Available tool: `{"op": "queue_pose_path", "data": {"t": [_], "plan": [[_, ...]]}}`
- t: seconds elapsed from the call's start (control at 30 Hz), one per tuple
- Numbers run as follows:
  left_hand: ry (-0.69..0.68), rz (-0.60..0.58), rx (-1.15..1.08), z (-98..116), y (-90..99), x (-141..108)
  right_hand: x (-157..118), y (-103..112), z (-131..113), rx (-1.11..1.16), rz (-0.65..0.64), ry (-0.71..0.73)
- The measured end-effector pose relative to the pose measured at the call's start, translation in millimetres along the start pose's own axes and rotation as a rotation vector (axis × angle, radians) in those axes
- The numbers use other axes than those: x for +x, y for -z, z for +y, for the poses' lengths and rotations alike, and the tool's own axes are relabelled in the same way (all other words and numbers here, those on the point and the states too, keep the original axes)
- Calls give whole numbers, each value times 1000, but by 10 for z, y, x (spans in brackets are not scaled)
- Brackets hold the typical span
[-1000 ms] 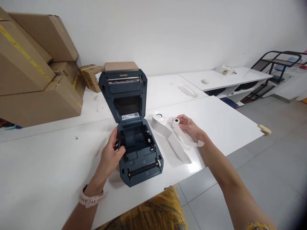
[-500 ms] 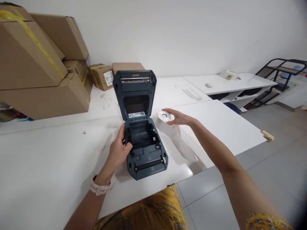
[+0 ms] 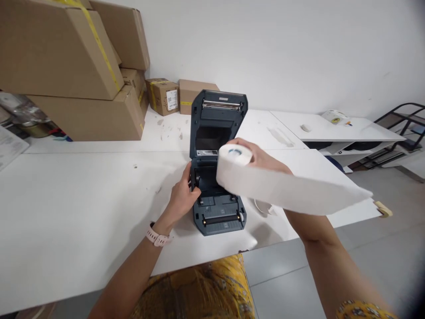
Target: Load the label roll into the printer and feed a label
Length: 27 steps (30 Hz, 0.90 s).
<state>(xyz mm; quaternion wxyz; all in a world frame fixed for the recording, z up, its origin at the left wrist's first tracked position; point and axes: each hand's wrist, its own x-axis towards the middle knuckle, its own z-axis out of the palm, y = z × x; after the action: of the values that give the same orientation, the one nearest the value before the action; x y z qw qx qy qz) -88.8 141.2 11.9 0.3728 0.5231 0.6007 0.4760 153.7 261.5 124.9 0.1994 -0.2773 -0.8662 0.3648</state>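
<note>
A dark grey label printer (image 3: 221,217) stands on the white table with its lid (image 3: 219,115) raised. My left hand (image 3: 182,195) grips the printer's left side, thumb over the edge of the bay. Above the right part of the open bay, my right hand (image 3: 265,157) holds a roll of white labels (image 3: 229,173) by its far side. A long loose strip (image 3: 305,190) trails from the roll to the right, passing in front of my right forearm. The roll hides part of the bay and the lid's lower right corner.
Cardboard boxes (image 3: 83,75) are stacked at the back left, with smaller boxes (image 3: 164,95) by the wall. A scrap of paper (image 3: 264,207) lies right of the printer. The table's front edge runs close to my lap.
My right hand has lifted the label roll off the table and brought it over the printer's bay, its strip swinging out to the right. My left hand keeps its grip on the printer.
</note>
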Motion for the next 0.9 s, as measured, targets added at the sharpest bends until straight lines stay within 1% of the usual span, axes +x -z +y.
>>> {"op": "queue_pose_path", "data": {"t": [0.07,0.13,0.2,0.23,0.33,0.43,0.5,0.57,0.67,0.73,0.8,0.9], "plan": [[-5,3,-3,3,-2,3,168,-122,-165,-82,-159,26],[-6,18,4,9,-10,7,309,-225,-273,-263,-299,2],[14,31,23,18,-21,10,410,-291,-326,-436,-387,-32],[25,34,27,23,-26,11,448,-311,-336,-486,-429,-33],[34,35,0,36,-33,9,525,-347,-323,-512,-565,-7],[34,24,-11,54,-27,1,573,-413,-261,-548,-625,8],[40,12,3,73,-19,-6,594,-482,-182,-603,-629,-2],[48,2,24,98,-11,-13,590,-543,-70,-646,-607,-9],[72,-18,73,145,-2,-26,470,-577,98,-634,-508,37],[79,-31,87,168,1,-35,269,-579,152,-579,-404,128],[79,-35,72,168,0,-46,-28,-615,136,-535,-289,209],[84,-16,25,112,-6,-60,-562,-792,18,-536,-187,247]]}}
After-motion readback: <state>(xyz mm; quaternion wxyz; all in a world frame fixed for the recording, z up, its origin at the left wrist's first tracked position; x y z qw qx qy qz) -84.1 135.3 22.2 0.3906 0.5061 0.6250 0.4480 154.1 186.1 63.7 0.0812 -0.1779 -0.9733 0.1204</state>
